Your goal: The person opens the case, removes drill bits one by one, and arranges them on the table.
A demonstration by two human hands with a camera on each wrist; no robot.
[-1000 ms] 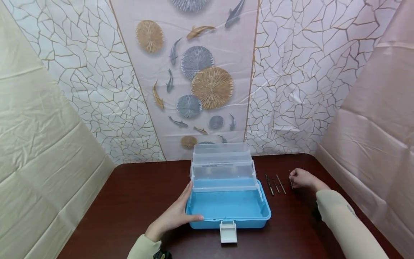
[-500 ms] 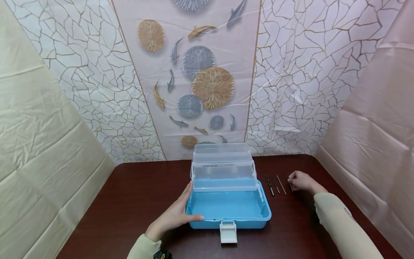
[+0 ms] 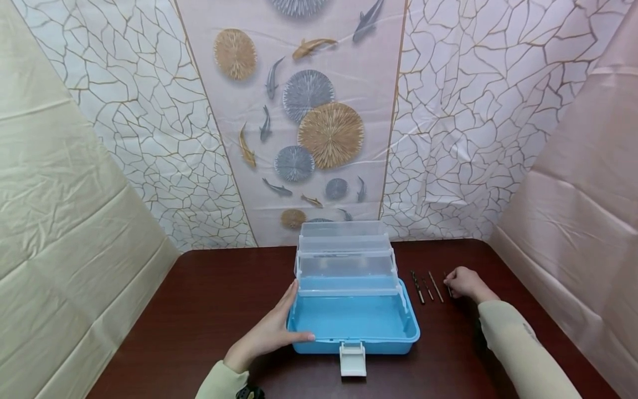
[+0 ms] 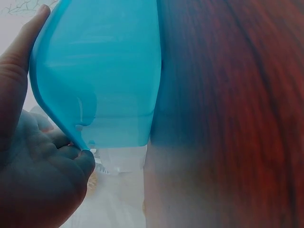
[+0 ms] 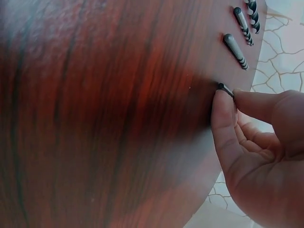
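A blue toolbox (image 3: 349, 348) stands with its clear tiered trays (image 3: 344, 263) raised at the back and its white latch (image 3: 353, 360) hanging down in front. My left hand (image 3: 271, 332) grips its left side, thumb over the front rim; the left wrist view has fingers bent over the blue edge. To the right of the box, my right hand (image 3: 464, 281) pinches a dark drill bit (image 5: 225, 88) between thumb and index finger, close over the table. Most of that bit is hidden by the fingers. Three more drill bits (image 3: 436, 286) lie side by side between box and hand.
The dark red wooden table (image 3: 214, 310) has rounded far corners. A patterned cloth (image 3: 329, 133) hangs behind it, and pale cloth walls (image 3: 573, 221) close in both sides. A dark wrist strap (image 3: 249, 392) shows at the left sleeve.
My right hand, pinching the drill bit, has shifted slightly toward me and to the left, nearer the other bits. The left hand stays on the toolbox. The head view has drifted slightly.
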